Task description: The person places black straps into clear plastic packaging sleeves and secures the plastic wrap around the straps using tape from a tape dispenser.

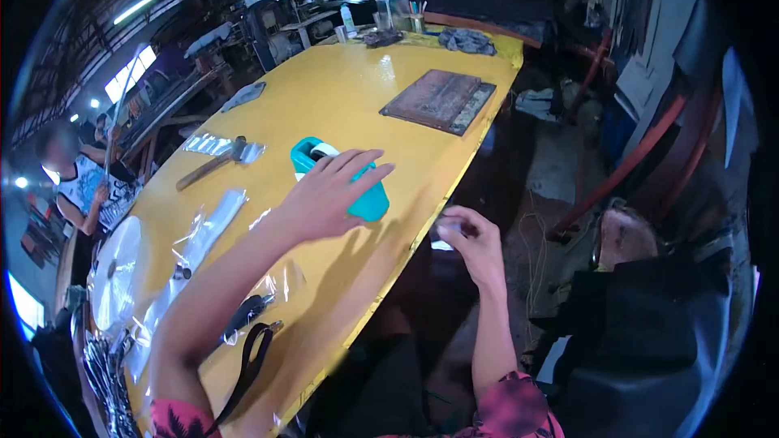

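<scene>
My left hand (324, 195) lies over a teal tape dispenser (370, 204), gripping it from above with the thumb on the near side and the fingers across the top. Part of a tape roll shows at the dispenser's far end; the hand hides its middle. Just off the table's right edge, my right hand (477, 245) has its thumb and fingertips pinched together. What is between them is too small and blurred to make out. Left of the dispenser, a hammer (211, 169) with a wooden handle lies on the yellow tabletop (324, 97).
Clear plastic pieces (207, 227), a black strap (253, 363) and a plastic roll (116, 272) lie along the left side. A dark flat slab (434, 99) rests near the right edge. Cloths, a bottle (348, 20) and containers stand at the far end. A person (89, 178) sits at left.
</scene>
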Demonstrator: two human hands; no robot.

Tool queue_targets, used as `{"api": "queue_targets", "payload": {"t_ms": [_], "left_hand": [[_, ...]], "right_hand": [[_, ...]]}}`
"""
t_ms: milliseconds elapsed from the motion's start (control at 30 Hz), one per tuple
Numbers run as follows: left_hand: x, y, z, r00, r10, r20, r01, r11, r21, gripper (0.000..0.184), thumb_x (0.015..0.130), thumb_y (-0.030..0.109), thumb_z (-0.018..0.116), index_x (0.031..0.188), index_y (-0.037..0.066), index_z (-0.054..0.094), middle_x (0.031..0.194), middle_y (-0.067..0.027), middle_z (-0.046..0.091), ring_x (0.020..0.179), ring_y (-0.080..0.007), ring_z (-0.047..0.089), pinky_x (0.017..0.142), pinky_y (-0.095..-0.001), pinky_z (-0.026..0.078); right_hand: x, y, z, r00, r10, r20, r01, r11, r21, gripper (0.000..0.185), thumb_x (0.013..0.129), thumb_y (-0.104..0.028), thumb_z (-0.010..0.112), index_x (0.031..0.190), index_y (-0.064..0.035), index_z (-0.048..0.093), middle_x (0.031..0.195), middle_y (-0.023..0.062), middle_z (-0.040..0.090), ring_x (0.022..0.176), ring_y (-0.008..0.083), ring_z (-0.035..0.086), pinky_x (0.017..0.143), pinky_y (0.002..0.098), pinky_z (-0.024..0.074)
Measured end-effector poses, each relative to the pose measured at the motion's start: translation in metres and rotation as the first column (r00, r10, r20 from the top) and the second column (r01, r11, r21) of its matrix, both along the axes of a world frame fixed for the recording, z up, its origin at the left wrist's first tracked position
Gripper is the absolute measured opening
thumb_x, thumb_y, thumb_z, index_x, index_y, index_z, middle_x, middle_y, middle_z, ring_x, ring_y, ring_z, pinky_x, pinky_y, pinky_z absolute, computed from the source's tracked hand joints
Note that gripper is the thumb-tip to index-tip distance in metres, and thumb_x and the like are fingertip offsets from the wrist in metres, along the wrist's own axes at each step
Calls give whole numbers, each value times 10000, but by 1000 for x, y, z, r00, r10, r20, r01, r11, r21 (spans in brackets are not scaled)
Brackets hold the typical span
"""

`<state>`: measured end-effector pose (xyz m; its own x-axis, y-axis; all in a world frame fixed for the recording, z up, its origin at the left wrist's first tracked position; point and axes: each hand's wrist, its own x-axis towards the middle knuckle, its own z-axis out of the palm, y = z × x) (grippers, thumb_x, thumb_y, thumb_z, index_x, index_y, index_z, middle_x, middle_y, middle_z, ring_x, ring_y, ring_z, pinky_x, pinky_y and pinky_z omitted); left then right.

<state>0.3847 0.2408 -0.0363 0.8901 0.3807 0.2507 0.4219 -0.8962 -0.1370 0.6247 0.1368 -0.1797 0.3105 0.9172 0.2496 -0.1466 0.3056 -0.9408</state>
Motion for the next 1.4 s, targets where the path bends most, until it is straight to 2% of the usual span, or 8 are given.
{"api": "queue_targets", "payload": {"t_ms": [100,167,300,533,800,1233,1300,1400], "left_hand": [[23,40,-21,960,14,-279,61,964,259,867,680,261,854,1455,208,467,1490,-76,469,1367,-308,454,1108,-488,383],[-12,68,13,938,42,-344,43,971,235,813,664,261,855,1402,210,519,1423,-59,515,1340,-285,478,1109,-480,384],[-1,77,12,856,145,-496,-23,970,243,605,652,245,844,1226,214,654,1206,-4,620,1243,-223,545,1105,-464,391],[-14,74,25,884,103,-457,-12,980,199,543,649,235,840,1171,229,690,1153,9,643,1209,-204,564,1094,-448,397],[-12,72,17,912,91,-399,24,961,275,399,680,197,802,1069,226,717,1073,17,646,1137,-201,592,1065,-432,408],[11,55,12,828,222,-514,-61,949,311,316,858,224,698,1174,232,700,1246,-9,627,1258,-215,547,1131,-484,349],[10,52,15,834,236,-500,-89,950,299,431,872,226,682,1300,239,633,1313,-35,590,1314,-230,508,1170,-505,311],[7,48,24,817,241,-524,-98,953,286,534,874,229,677,1394,247,560,1394,-46,546,1364,-249,468,1184,-527,289]], "right_hand": [[-2,31,-6,985,66,157,-60,997,-45,275,836,-27,719,1106,24,702,930,58,716,781,87,615,705,258,504],[-44,52,50,944,79,321,-48,993,-104,294,828,-54,728,1108,33,699,939,75,724,773,102,637,709,271,517],[-48,73,50,861,1,508,61,992,-106,358,795,-150,765,1086,48,700,942,146,735,821,210,726,768,344,555],[-58,98,58,809,148,570,-37,979,-202,363,796,-118,742,1107,64,696,940,186,732,744,243,732,743,366,559],[-74,113,49,710,186,679,-63,977,-203,397,821,-104,691,1181,61,669,1102,272,696,1049,398,677,934,450,521],[-62,89,50,694,114,711,-23,990,-137,558,859,-194,715,1330,69,571,1314,275,597,1207,387,607,979,431,522],[-57,88,43,693,42,720,4,998,-62,561,927,-252,686,1380,46,542,1360,249,557,969,231,692,876,350,548],[-51,84,36,762,55,645,11,995,-98,518,953,-244,671,1381,22,552,1386,228,542,940,224,690,856,339,548]]}}
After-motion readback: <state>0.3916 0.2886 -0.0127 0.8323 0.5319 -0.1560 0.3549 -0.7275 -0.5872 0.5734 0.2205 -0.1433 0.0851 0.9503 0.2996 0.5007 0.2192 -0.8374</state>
